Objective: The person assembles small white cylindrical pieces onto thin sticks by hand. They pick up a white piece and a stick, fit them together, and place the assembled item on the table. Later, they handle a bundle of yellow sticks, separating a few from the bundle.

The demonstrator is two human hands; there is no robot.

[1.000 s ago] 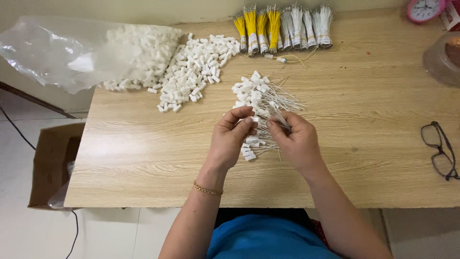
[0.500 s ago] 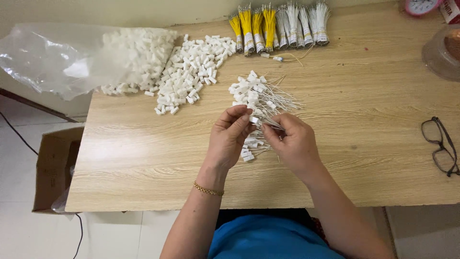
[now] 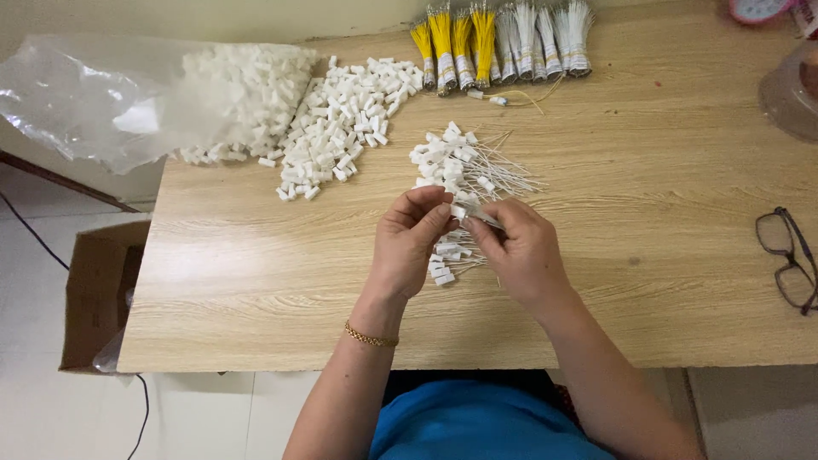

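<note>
- The left hand (image 3: 411, 243) and the right hand (image 3: 521, 254) meet over the middle of the wooden table (image 3: 665, 281), fingertips pinched together on one small white connector (image 3: 460, 212) with a thin wire lead.
- Both hands are closed in a fine pinch; whether the wire is already seated in the piece is too small to tell.
- Against the earlier pictures, the hands have hardly shifted: same spot, same pinch, so the same piece seems to be getting worked on.
- Directly under and behind the hands lies the heap of finished wired connectors (image 3: 460, 166), touching the fingers at its near edge.
- Further back, a loose pile of white plastic housings (image 3: 336, 128) spills from a clear plastic bag (image 3: 102, 94).
- Bundles of yellow and white wires (image 3: 503, 38) sit along the far edge; spectacles (image 3: 788, 260) lie well apart on the right.
- The view has drifted only slightly.
</note>
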